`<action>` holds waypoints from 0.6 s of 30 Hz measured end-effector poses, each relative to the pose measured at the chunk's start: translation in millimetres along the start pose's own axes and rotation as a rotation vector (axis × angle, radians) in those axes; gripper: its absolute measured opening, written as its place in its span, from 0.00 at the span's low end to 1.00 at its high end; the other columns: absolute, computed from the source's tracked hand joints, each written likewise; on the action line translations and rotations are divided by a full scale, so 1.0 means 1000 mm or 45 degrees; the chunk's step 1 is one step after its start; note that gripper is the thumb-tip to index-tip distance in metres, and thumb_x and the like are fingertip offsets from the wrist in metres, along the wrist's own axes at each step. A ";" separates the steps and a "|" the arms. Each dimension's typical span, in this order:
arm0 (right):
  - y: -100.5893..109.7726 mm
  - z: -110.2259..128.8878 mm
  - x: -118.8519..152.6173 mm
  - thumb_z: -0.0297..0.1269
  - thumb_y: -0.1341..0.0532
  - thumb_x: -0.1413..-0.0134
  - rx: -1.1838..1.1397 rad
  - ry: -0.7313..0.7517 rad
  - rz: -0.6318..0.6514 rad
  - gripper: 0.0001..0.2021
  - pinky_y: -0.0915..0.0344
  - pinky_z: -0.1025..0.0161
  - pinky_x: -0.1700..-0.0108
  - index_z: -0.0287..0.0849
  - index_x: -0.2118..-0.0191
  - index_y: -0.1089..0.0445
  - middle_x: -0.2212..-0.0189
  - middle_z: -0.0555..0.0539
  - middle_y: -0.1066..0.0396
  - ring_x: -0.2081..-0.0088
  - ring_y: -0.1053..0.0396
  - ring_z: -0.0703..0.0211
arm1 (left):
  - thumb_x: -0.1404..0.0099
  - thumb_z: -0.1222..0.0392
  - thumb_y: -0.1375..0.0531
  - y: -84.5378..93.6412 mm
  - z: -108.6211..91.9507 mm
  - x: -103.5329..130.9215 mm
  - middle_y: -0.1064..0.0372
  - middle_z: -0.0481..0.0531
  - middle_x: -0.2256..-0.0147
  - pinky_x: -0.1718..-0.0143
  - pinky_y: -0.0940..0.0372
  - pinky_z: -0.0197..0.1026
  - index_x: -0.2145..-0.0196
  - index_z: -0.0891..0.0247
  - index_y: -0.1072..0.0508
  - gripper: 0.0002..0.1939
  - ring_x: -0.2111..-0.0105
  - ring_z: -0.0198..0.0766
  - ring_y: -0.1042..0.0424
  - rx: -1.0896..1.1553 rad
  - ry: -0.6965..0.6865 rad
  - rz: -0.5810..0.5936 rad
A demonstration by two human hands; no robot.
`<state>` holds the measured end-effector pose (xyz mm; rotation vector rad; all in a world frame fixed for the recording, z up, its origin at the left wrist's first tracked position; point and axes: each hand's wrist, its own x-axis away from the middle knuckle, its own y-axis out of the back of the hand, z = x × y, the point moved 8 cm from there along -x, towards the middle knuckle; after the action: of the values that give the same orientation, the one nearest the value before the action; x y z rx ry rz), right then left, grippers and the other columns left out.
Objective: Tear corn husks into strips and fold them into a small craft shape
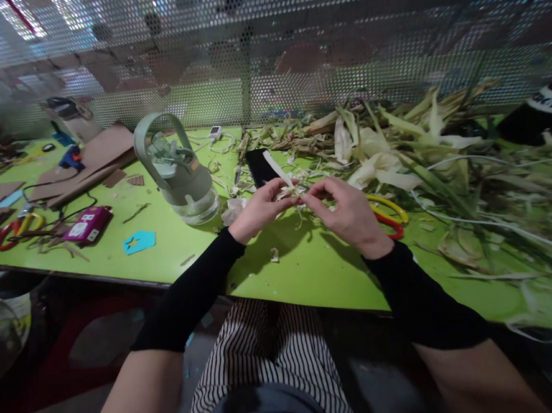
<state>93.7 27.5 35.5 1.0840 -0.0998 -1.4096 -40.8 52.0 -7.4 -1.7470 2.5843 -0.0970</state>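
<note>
My left hand [265, 208] and my right hand [346, 216] meet above the green table, fingertips nearly touching. Both are closed in a pinch on a small pale corn husk strip [295, 191], with thin shreds dangling below it. Just behind the left fingers lies a dark flat phone-like object [257, 166], a white strip [276, 166] across its right side. Scissors with yellow and red handles [395, 215] lie partly hidden behind my right hand. A crumpled whitish piece [234, 210] sits beside my left wrist.
Left of my hands stands a grey-green bottle [180, 175]. A large heap of corn husks [394, 143] spreads right, crossed by a white cable [487, 221]. Farther left are a purple box [89, 225], a blue paper tag [139, 241], cardboard [90, 162] and other scissors [19, 229]. A perforated screen [202, 67] borders the back.
</note>
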 end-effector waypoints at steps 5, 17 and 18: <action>-0.006 -0.016 0.002 0.54 0.38 0.39 -0.196 -0.301 0.127 0.16 0.42 0.60 0.72 0.45 0.64 0.31 0.73 0.49 0.28 0.75 0.37 0.59 | 0.32 0.67 0.40 -0.009 0.000 0.004 0.28 0.46 0.70 0.72 0.47 0.34 0.53 0.65 0.37 0.12 0.76 0.27 0.38 -0.158 0.052 0.116; -0.008 -0.030 0.003 0.56 0.36 0.41 -0.439 -0.418 0.005 0.19 0.44 0.62 0.70 0.44 0.69 0.22 0.77 0.51 0.33 0.73 0.40 0.61 | 0.34 0.66 0.42 -0.019 0.014 0.007 0.28 0.45 0.71 0.74 0.50 0.35 0.53 0.65 0.38 0.13 0.77 0.27 0.42 -0.352 0.104 0.312; -0.005 -0.031 0.004 0.56 0.36 0.41 -0.437 -0.428 -0.040 0.19 0.45 0.62 0.70 0.44 0.68 0.21 0.78 0.52 0.35 0.74 0.42 0.61 | 0.33 0.65 0.42 -0.021 0.014 0.009 0.29 0.45 0.71 0.74 0.51 0.35 0.56 0.65 0.36 0.09 0.77 0.26 0.42 -0.358 0.121 0.372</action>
<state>110.1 42.2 13.2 0.5646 -0.0790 -1.5605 -24.1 35.3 -19.4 -1.4391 3.0150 0.2021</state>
